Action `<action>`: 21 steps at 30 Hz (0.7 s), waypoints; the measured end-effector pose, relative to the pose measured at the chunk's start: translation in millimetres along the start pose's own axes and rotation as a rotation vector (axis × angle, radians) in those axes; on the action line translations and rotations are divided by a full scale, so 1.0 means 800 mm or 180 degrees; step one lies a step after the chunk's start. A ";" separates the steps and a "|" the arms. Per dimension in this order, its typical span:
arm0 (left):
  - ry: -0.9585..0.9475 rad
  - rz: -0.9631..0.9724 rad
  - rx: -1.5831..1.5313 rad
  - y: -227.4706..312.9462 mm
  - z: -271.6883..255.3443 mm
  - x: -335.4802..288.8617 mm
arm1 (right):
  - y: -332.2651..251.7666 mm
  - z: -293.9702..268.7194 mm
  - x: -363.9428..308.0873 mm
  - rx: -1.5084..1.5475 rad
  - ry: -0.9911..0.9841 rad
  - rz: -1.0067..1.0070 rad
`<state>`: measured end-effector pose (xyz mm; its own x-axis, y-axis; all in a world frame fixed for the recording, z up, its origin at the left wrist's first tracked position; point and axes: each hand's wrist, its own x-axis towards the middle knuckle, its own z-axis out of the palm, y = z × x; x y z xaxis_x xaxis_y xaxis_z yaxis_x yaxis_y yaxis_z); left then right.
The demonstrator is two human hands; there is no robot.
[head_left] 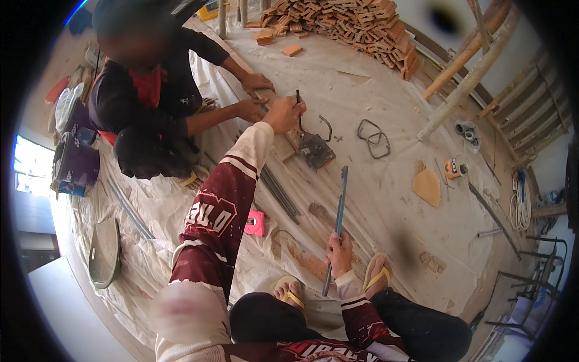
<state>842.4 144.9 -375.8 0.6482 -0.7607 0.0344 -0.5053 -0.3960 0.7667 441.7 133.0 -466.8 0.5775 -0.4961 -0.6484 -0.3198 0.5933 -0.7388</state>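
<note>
My left hand [284, 114] reaches forward and is closed around a thin dark rod [298, 99], whose upper end sticks up past the fingers. Just below it, a dark metal block [316, 151] sits on a wooden board, with a bent rod [327, 128] beside it. Near my feet, my right hand [339, 253] grips a long narrow blue metal tool [341, 205], seen edge-on, so its kind is unclear. Across from me, a crouching person's two hands [257, 84] rest at the board's far end, close to my left hand.
Bent metal rings [375, 139] lie right of the block. Several dark rods [278, 196] and a pink tape measure [255, 223] lie left of the blue tool. Farther out are a brick pile [362, 30], wooden poles [464, 78], a can [455, 168] and a basin [105, 253].
</note>
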 end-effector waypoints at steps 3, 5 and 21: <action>-0.0327 0.0381 0.0579 -0.023 -0.017 0.014 | -0.022 0.030 -0.011 0.0315 -0.0099 -0.0182; -0.0361 0.0480 0.0292 -0.023 -0.018 0.016 | -0.034 0.037 -0.017 0.0204 -0.0099 -0.0279; -0.0336 0.0199 -0.0032 -0.053 0.006 0.019 | -0.030 0.093 -0.037 0.0535 -0.0230 -0.0337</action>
<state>871.3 147.7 -411.1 0.5518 -0.8338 0.0150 -0.5367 -0.3413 0.7717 487.9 180.7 -416.3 0.6555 -0.5181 -0.5495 -0.1282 0.6407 -0.7570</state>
